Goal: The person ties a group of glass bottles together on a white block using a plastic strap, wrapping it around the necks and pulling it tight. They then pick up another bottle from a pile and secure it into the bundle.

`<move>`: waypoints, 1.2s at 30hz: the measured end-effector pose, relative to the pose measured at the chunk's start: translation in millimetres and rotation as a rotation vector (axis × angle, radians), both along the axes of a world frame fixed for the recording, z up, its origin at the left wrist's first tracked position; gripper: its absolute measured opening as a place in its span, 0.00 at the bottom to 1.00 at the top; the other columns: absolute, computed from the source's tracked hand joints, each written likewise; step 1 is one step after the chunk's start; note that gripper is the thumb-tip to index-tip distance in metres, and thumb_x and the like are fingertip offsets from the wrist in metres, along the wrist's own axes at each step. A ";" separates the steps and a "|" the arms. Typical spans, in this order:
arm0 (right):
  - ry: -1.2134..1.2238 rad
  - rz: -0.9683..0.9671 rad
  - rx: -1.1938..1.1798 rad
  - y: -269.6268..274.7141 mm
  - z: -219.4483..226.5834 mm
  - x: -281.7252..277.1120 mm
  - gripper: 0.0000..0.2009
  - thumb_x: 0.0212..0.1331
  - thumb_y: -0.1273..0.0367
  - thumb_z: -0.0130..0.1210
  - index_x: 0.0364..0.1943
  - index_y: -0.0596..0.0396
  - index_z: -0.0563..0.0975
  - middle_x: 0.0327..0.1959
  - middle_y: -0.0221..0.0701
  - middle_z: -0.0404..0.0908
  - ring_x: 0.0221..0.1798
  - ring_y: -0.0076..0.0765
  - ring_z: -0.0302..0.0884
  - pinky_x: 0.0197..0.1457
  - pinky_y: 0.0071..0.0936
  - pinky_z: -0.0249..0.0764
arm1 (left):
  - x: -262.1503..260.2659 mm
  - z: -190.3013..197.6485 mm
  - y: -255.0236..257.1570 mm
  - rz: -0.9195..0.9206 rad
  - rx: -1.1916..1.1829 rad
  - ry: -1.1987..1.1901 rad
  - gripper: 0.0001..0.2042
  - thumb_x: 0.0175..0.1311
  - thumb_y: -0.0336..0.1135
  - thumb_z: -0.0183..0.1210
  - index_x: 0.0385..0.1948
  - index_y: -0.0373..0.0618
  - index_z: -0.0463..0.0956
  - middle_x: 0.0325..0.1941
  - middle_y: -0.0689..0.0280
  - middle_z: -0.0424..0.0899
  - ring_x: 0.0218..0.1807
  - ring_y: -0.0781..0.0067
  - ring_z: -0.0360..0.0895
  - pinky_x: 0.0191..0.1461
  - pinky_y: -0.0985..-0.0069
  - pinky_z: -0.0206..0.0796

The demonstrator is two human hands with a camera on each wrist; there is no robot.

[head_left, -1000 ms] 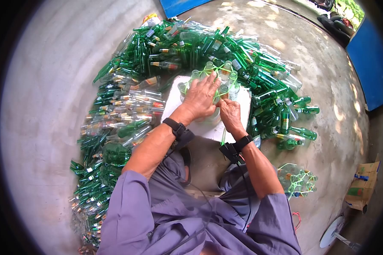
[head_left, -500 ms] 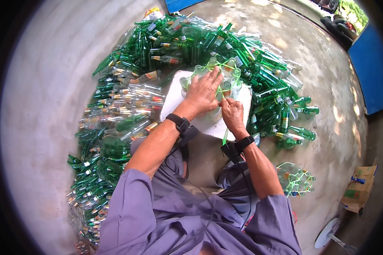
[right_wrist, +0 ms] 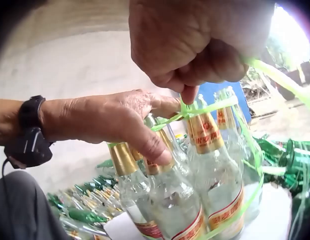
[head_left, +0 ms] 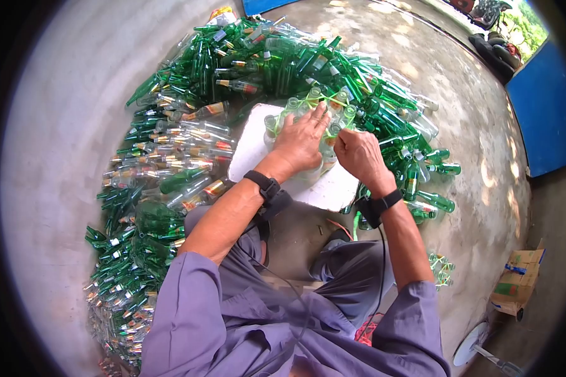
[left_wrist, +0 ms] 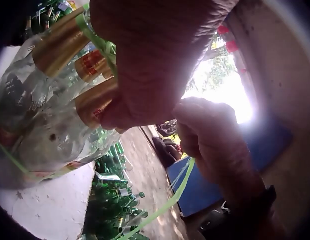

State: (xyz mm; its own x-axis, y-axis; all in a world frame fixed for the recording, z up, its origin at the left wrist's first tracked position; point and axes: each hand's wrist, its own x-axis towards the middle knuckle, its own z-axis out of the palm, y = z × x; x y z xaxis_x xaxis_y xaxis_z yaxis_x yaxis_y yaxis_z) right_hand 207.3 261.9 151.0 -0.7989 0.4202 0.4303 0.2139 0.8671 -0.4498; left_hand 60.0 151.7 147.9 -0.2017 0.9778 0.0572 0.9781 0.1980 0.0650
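To the left of the white foam board (head_left: 248, 147) lies a spread of clear and green bottles (head_left: 170, 157) on the concrete floor (head_left: 63, 125), running on in a curve behind the board. On the board, near its far edge, stands my cluster of clear bottles (head_left: 302, 113) with gold-wrapped necks, bound together by green plastic strap (right_wrist: 167, 122). My left hand (head_left: 300, 141) lies flat over the tops of this cluster, fingers straight and spread, pressing down on the necks; from the right wrist view my thumb rests against one gold neck. Just to the right of it, over the board's right edge, my right hand (head_left: 357, 154) is closed into a fist, pinching the strap between thumb and fingers and holding it taut where it runs across the bottle necks. The loose tail of the strap trails off from that fist. Further right of the board, more green bottles (head_left: 415, 169) are heaped on the floor. Well to the right of the board, a small bundle of tied bottles (head_left: 441, 267) lies by my knee, and beyond that sits a cardboard box (head_left: 516, 283).
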 end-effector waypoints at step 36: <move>-0.128 -0.513 -0.356 36.2 -27.4 -32.2 0.22 0.51 0.51 0.67 0.26 0.61 0.84 0.27 0.49 0.84 0.33 0.55 0.84 0.40 0.46 0.78 | -6.0 -7.9 2.3 0.001 0.139 -0.134 0.36 0.48 0.37 0.61 0.67 0.55 0.67 0.81 0.58 0.53 0.75 0.57 0.62 0.76 0.46 0.47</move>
